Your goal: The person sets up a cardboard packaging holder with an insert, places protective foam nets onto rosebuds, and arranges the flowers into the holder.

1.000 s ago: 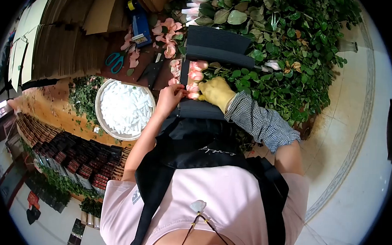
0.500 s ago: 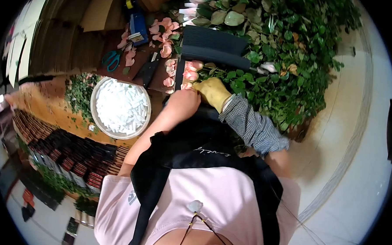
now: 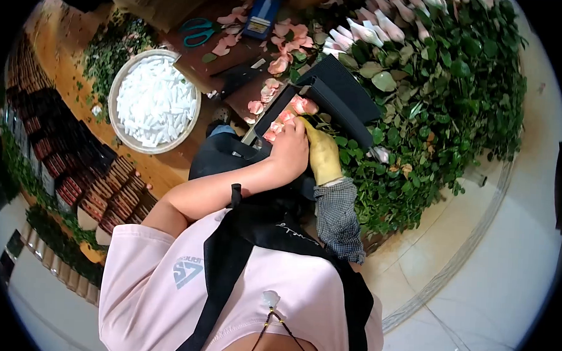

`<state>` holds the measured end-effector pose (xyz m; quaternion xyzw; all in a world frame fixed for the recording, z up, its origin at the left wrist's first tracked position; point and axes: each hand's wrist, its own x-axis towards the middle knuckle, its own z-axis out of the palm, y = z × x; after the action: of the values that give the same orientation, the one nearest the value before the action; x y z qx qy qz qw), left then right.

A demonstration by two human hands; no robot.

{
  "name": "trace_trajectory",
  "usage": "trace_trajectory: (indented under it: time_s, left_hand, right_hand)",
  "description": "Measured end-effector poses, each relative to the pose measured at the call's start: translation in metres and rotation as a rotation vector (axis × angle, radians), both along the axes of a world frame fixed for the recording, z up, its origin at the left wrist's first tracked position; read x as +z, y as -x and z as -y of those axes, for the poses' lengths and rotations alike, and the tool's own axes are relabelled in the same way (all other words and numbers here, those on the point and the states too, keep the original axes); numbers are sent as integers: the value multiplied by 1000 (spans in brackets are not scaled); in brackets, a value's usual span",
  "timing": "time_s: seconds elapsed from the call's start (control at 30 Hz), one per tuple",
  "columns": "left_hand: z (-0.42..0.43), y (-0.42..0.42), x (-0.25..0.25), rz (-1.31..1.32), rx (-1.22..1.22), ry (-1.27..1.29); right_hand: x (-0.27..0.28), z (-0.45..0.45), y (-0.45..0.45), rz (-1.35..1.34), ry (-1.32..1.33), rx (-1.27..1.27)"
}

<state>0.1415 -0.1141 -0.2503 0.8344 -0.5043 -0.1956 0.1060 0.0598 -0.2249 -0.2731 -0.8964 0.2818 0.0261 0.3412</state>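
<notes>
Leaves [image 3: 454,95] crowd the right side. A black flap [image 3: 344,93] sits tilted just beside the row. Right hand [image 3: 324,153], in a yellow glove, is on the leafy side; left hand [image 3: 291,148], bare, bends over the row, the two touching. Grip: can't tell on either, fingertips hidden. Pink roses [image 3: 305,105] are in a short row along the black frame [image 3: 274,114], partly under the left hand. My take: light pressure, they look easy to bruise; steady from the gloved side, heads level.

Room: pale floor [image 3: 496,285] at right. Brown surface [image 3: 195,62] ahead, cluttered. Basin [image 3: 114,105] just beside it, full of white pieces [image 3: 155,101]. On the surface: blue tool [image 3: 263,15], teal scissors [image 3: 199,31], loose petals [image 3: 292,41].
</notes>
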Motion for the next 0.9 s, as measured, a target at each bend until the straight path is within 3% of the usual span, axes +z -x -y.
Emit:
trace_trajectory:
  time_s: [0.07,0.13,0.27,0.33,0.47,0.53,0.57,0.6,0.67,0.83,0.9]
  left_hand:
    - [4,5,-10,7,63,-16]
    - [3,2,-3,-5,-28,-85]
    - [1,-3,-1,-52,-88,-112]
    - [-1,-11,0,-25,-53,-63]
    - [-3,-35,8,-204,-208,-42]
    - [-4,-49,-4,-338,-77,220]
    - [0,-57,-8,-377,18,134]
    - [2,-72,-26,-454,-39,249]
    - [-6,-95,-22,-394,164,359]
    - [3,-81,-66,-450,256,288]
    - [6,-82,-74,-488,300,269]
  right_hand:
    - [18,-5,-5,-97,104,83]
    - [24,-8,-6,-261,329,-119]
    - [19,-5,-10,-163,346,22]
    - [15,-6,-14,-142,381,12]
    - [0,2,-7,-191,336,-22]
    - [0,13,-9,21,192,63]
    - [1,13,-7,-37,191,58]
    - [1,12,-4,-99,189,52]
    - [11,4,-11,-117,204,28]
    - [24,-1,-15,-256,197,22]
    - [36,-3,-11,-97,124,-49]
